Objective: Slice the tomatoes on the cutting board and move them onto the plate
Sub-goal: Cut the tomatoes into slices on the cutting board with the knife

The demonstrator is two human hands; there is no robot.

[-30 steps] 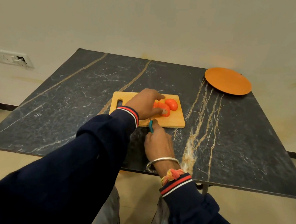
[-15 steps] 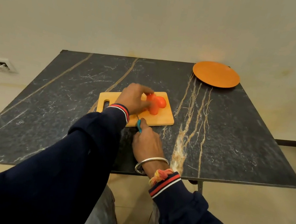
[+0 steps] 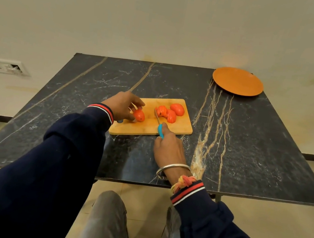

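On the left half of the board: a round red-orange tomato piece (image 3: 139,115) with a dark spot on its near side lies on the rectangular light wooden cutting board (image 3: 178,130).
Left hand (image 3: 121,105): comes in from the left, fingers curled over the tomato piece, with fingertips and thumb touching it in a grasp.
Cut tomatoes: three red-orange cut tomato pieces (image 3: 170,112) cluster on the board's right half, touching one another and apart from the held piece.
Knife: a small knife with a teal plastic handle (image 3: 160,130). Its blade points away from the person, between the held piece and the cluster and just beside the nearest cut piece. Whether the tip touches the wood cannot be told.
Right hand (image 3: 169,149): clenched round the knife handle at the board's near edge, knuckles up.
Plate: a round flat orange plate (image 3: 238,81) sits at the far right corner, well apart from the board and both hands.
Worktop (image 3: 259,142): a black marble-look slab with pale and tan veins, with the board near its middle.
Right wrist: a silver metal bangle (image 3: 172,169) and an orange-yellow thread band (image 3: 183,182).
Sleeves: navy, with red-and-white striped cuffs.
Wall: cream, with a white wall socket (image 3: 3,66) at the left.
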